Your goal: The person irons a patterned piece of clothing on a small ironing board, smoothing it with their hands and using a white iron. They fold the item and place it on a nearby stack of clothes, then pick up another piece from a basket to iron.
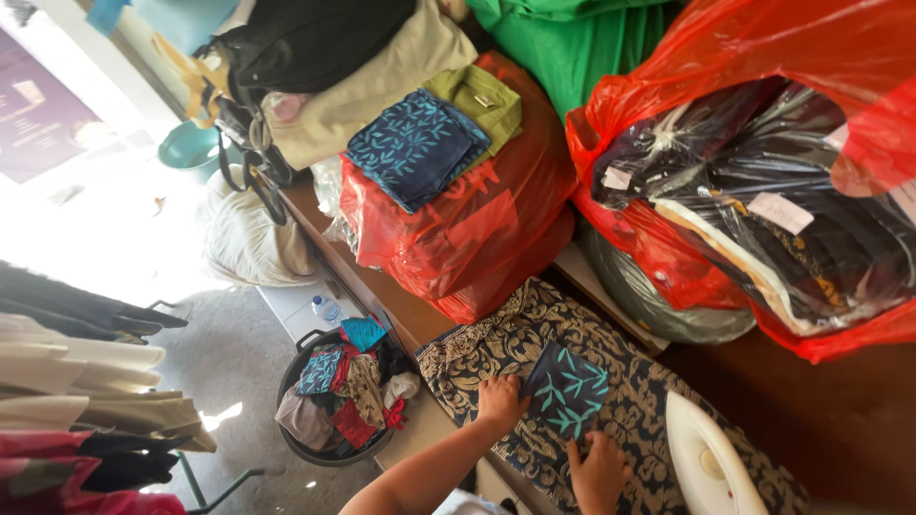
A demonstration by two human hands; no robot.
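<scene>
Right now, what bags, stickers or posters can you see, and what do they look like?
Red plastic bag: middle, lumpy, folded clothes on top.
Big red bag: right, open, holding clear-wrapped dark clothes.
White paper labels: small rectangles on those clear wraps.
Purple poster: far left, blurry.

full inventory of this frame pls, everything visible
Leaf-print cloth piece: 1, dark blue with teal, on patterned cloth.
Patterned cloth: 1, black and beige, on table.
Iron: 1, white, right of hands.
Red plastic bags: 2, centre and right.
Folded garments: 2, blue and olive, on centre bag.
Basket of scraps: 1, black, on floor.
Water bottle: 1, clear, on floor.
Left hand: on cloth piece's left edge.
Right hand: at its lower edge.
</scene>
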